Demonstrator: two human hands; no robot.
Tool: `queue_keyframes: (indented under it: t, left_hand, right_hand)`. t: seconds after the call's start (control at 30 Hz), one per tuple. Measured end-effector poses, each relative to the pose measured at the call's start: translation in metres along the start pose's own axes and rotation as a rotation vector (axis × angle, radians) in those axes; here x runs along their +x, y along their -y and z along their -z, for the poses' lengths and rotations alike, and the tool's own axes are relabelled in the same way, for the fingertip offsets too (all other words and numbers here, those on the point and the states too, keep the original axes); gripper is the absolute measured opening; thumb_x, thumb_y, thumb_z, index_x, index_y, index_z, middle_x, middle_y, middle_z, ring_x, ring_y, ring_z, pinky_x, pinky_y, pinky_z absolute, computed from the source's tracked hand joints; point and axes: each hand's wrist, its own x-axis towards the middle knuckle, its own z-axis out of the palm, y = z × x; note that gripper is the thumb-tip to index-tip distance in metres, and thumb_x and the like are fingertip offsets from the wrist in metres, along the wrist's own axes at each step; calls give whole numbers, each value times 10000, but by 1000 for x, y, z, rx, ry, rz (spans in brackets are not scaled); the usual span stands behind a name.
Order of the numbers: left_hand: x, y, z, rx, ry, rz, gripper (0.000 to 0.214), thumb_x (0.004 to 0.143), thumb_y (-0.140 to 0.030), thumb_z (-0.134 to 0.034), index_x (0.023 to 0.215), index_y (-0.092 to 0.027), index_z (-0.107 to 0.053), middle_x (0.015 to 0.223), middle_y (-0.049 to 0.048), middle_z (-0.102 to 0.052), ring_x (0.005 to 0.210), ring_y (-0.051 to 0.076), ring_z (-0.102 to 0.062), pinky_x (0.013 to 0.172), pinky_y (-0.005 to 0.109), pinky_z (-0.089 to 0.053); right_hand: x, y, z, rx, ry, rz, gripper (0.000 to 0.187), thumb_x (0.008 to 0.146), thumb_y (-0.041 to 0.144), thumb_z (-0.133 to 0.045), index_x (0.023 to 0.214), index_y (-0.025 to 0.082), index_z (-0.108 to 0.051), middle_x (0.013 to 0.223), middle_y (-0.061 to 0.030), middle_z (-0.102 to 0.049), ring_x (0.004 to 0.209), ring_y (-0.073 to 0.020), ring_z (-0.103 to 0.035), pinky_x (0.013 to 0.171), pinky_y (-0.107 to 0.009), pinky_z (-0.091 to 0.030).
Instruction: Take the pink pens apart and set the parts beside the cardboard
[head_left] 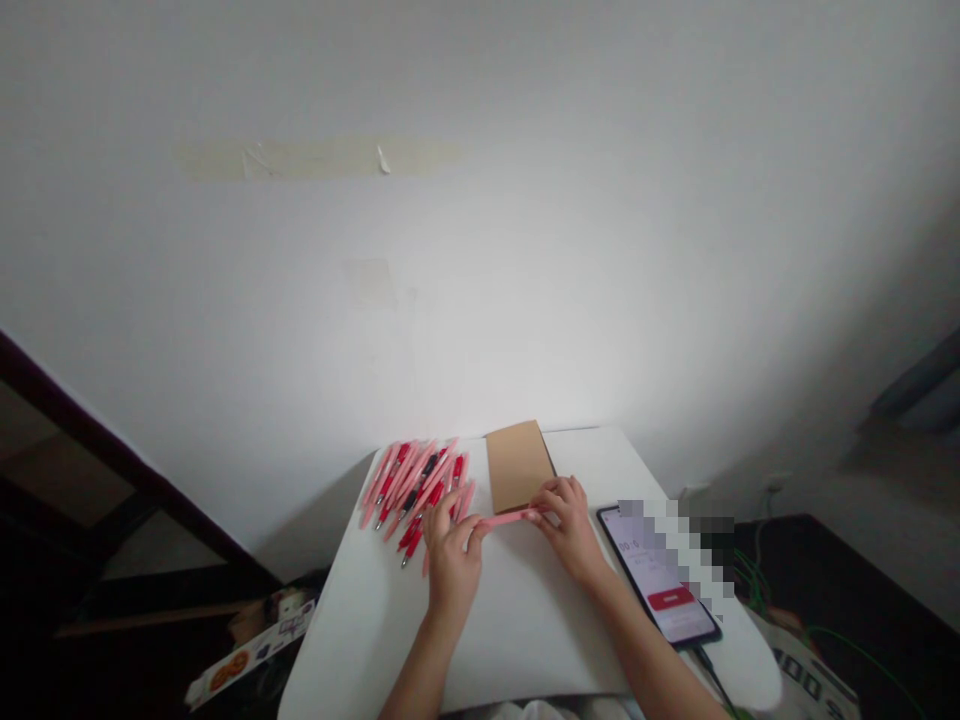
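Observation:
A pink pen (508, 518) lies level between my two hands above the white table (525, 620). My left hand (452, 560) pinches its left end with closed fingers. My right hand (568, 525) grips its right end, fingers curled. Just left of my left hand lies a heap of several red and pink pens (412, 487), fanned out on the table. A flat brown cardboard box (517, 463) sits behind the held pen, close to my right hand.
A phone (664, 585) with a lit screen and a red button lies at the table's right edge, a cable running from it. A white wall stands right behind the table. Printed boxes and bags sit on the dark floor on both sides.

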Motion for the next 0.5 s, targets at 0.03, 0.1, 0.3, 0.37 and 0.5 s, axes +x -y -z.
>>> queue_keyframes:
  t: [0.03,0.1,0.3,0.37,0.5]
  left_hand:
    - [0,-1,0,1,-4,4,190,882,-312,-585,775,-234,-722,1224,80,-575,1164,276,-521,1005,520,-453]
    - [-1,-2,0,6,-10,22,195,884,-321,-580,780,-236,-722,1238,84,-553,1187,281,-506,1020,525,-446]
    - [-2,1,-4,-10,6,107,254,891,-417,-555,834,-233,-721,1195,97,-556,1156,277,-535,989,500,-477]
    - [-2,2,-5,-11,17,126,273,892,-438,-546,835,-239,-725,1181,95,-567,1144,277,-545,978,498,-480]
    - [-3,3,-5,-14,48,141,275,900,-434,-534,856,-243,-728,1175,93,-582,1127,274,-551,979,502,-469]
  right_hand:
    - [0,0,0,6,0,2,170,901,425,-588,839,275,-641,927,-30,-579,957,-232,-522,1064,-531,-291]
    - [0,0,-1,18,-5,3,181,906,426,-579,833,272,-638,917,-29,-571,945,-228,-523,1066,-528,-289]
    - [1,-1,-1,31,-22,0,180,894,447,-593,903,272,-631,947,-39,-577,952,-234,-526,1008,-505,-344]
    - [1,0,-1,29,-20,10,169,895,437,-594,910,273,-632,961,-39,-583,965,-235,-528,1015,-509,-335]
    - [1,2,0,26,-21,33,147,910,411,-582,906,273,-632,965,-35,-593,971,-227,-536,1048,-522,-296]
